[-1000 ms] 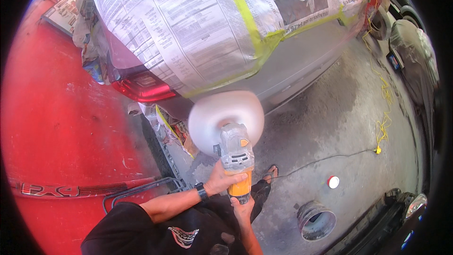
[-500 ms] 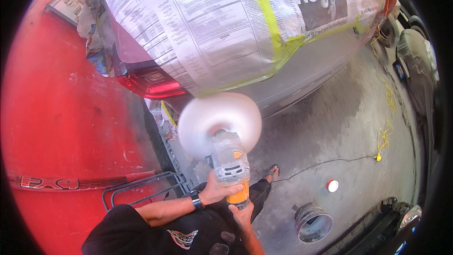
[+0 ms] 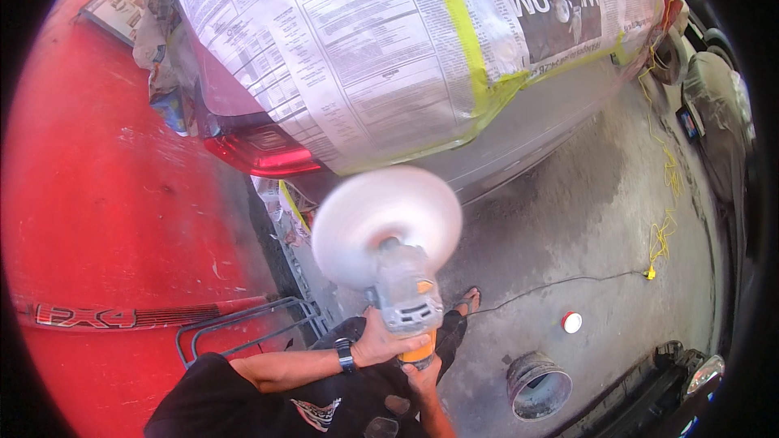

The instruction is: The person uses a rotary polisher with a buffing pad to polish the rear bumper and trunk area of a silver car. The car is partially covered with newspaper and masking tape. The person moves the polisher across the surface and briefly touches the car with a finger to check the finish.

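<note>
Both my hands hold a grey and yellow power polisher (image 3: 407, 296) whose round white buffing pad (image 3: 349, 211) is blurred by spin. My left hand (image 3: 380, 342), with a watch on its wrist, wraps round the body near the yellow handle. Lower down, my right hand (image 3: 423, 377) grips the handle's rear end. Just beyond the pad is the rear of a car, with a red tail light (image 3: 264, 148) and a grey painted panel (image 3: 560, 109). Newspaper (image 3: 381, 57) held with yellow-green tape (image 3: 466, 36) covers its upper part. Whether the pad touches the panel, I cannot tell.
On the left stands a large red vehicle panel (image 3: 122, 211) beside a dark metal frame (image 3: 243, 324). A dark cord (image 3: 560, 280) runs over the floor to a yellow extension cord (image 3: 661, 231). Nearby are a bucket (image 3: 540, 389), a small round container (image 3: 572, 322) and a black bumper (image 3: 629, 405).
The polisher and both hands have shifted slightly right and nearer to me. The pad has drawn a little away from the tail light. My view has shifted slightly too.
</note>
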A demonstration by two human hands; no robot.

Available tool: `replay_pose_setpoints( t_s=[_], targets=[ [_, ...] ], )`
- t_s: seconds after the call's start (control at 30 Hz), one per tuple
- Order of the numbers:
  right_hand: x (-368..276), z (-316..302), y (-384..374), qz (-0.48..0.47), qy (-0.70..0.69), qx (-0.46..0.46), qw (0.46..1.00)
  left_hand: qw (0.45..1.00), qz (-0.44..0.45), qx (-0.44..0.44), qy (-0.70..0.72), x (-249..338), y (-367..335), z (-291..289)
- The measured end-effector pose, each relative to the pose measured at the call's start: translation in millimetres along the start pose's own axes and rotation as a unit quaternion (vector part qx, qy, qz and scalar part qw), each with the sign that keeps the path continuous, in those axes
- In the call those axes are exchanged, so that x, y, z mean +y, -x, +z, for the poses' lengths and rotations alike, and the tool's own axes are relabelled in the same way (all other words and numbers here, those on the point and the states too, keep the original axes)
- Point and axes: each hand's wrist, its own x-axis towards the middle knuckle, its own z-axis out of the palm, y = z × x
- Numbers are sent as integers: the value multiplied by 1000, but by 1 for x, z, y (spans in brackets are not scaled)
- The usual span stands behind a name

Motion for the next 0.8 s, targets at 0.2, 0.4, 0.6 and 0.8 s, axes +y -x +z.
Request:
replay_pose_setpoints(
  t_s=[0.2, 0.4, 0.6, 0.8],
  targets=[
    [7, 22, 19, -11, -83, 54, 995, 995, 42, -85, -30, 6, -9, 10],
    [-2, 71, 0, -74, -186, 109, 974, 955, -11, -294, 49, 35, -44, 2],
    [49, 114, -27, -42, -314, 11, 948, 949, -2, -251, -191, 54, -49, -13],
    [64, 196, -61, -12, -424, -153, 893, 925, -4, -152, -348, 90, -48, -57]
  ],
)
